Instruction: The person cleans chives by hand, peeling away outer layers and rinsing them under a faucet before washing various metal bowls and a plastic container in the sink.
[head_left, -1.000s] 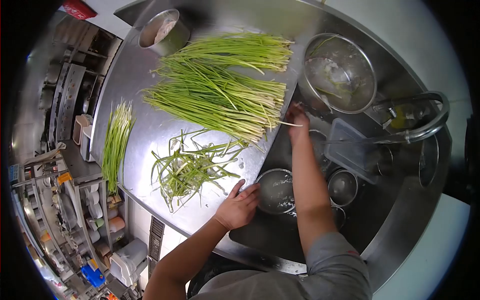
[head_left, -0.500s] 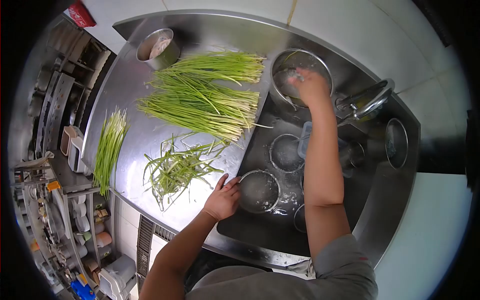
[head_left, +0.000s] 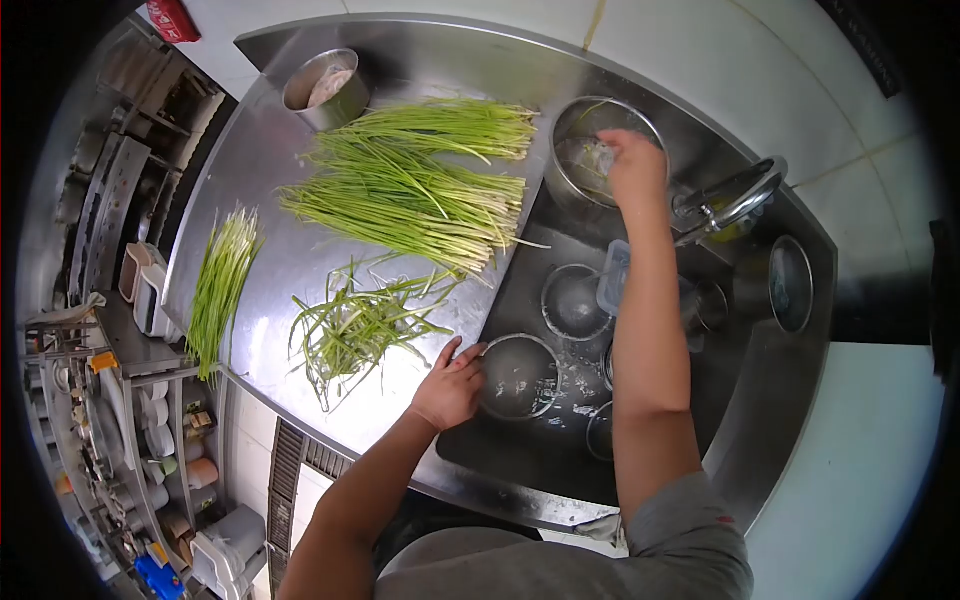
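My right hand (head_left: 637, 163) is inside the rim of a tall steel pot (head_left: 563, 185) at the sink's back left. Its fingers are bent against something clear and shiny (head_left: 598, 155), which I cannot make out; a few green strands lie in the pot. My left hand (head_left: 452, 388) rests at the sink's left edge, fingers apart, tips at the rim of a round steel container (head_left: 520, 378) with water in it. Beyond that hand, on the steel counter, is a loose heap of green trimmings (head_left: 365, 335). Large bundles of green stalks with pale ends (head_left: 420, 190) lie farther back.
A curved faucet (head_left: 745, 205) rises at the sink's back right. Another round steel container (head_left: 577, 300) and a clear plastic tub (head_left: 612, 280) stand in the sink. A smaller stalk bundle (head_left: 222, 290) lies at the counter's left edge, a steel pot (head_left: 345, 105) at the back.
My right hand has shifted slightly right and turned within the pot, with the shiny thing now more visible at its fingers. The left hand stays by the round container. The view has shifted slightly.
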